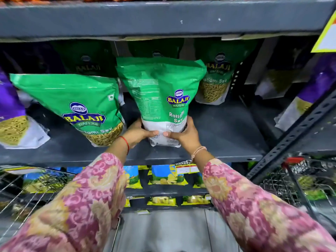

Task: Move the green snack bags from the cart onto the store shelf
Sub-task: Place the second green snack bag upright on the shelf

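Note:
A green Balaji snack bag (160, 91) stands upright on the dark shelf (223, 131), near its front edge at the middle. My left hand (139, 133) and my right hand (183, 135) both grip its white bottom part, thumbs nearly touching on the front. Another green bag (72, 106) leans to its left on the same shelf. A third green bag (216, 77) stands farther back on the right, and more green bags (87, 59) sit in shadow at the rear. The wire cart (309, 180) with a red handle is at the lower right.
Purple bags stand at the far left (11, 113) and right (312, 88) of the shelf. The upper shelf (163, 17) hangs just above the bag tops. A slotted upright post (291, 135) bounds the right side. Yellow and blue chip packs (163, 175) fill the lower shelves. A wire basket (27, 193) is at lower left.

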Demonstrator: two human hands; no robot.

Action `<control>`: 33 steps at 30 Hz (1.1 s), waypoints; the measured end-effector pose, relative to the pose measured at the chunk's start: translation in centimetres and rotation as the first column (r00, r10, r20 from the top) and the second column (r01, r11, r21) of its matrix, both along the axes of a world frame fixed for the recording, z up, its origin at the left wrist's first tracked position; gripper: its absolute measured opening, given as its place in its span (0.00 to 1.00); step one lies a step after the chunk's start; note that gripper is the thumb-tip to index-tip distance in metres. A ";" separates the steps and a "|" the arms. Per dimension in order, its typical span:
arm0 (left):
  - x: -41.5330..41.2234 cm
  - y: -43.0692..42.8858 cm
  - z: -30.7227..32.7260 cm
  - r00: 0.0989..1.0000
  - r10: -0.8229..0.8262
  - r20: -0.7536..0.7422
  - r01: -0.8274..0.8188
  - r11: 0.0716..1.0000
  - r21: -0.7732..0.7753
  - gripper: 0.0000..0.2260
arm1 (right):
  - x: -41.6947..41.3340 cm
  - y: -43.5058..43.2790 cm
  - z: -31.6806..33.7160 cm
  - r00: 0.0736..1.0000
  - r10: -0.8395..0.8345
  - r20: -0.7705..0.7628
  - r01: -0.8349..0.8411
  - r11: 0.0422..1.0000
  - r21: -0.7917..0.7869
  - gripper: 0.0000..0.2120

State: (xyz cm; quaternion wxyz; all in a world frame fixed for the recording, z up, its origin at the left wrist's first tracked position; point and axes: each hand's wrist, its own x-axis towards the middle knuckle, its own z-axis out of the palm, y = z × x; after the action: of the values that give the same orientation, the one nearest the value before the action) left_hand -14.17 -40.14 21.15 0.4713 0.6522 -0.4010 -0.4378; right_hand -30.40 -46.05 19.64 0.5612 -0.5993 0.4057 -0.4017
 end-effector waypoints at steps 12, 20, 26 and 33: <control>-6.4 1.6 -0.4 0.876 0.434 0.212 -0.399 0.898 -0.188 0.25 | 2.3 7.0 -3.1 0.928 -0.317 -0.195 0.271 0.935 -0.229 0.21; -9.8 4.8 -2.8 0.898 0.398 0.189 -0.308 0.873 -0.379 0.20 | 1.2 4.1 -2.5 0.951 -0.289 -0.106 0.282 0.956 -0.075 0.34; -5.6 4.3 -2.3 0.839 0.528 -0.130 -0.544 0.814 -0.203 0.15 | -1.2 -0.3 -3.5 0.997 0.045 0.058 -0.052 0.991 0.125 0.28; -3.7 4.9 -2.6 0.928 0.299 -0.224 -0.289 0.954 0.079 0.42 | -1.4 -2.3 -3.2 0.964 0.229 -0.138 -0.203 0.963 0.179 0.20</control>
State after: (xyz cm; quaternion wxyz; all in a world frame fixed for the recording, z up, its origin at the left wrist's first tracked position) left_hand -17.87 -35.25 18.57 0.5604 0.6594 -0.2308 -0.4448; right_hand -31.83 -48.31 16.44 0.6152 -0.6219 0.4123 -0.2546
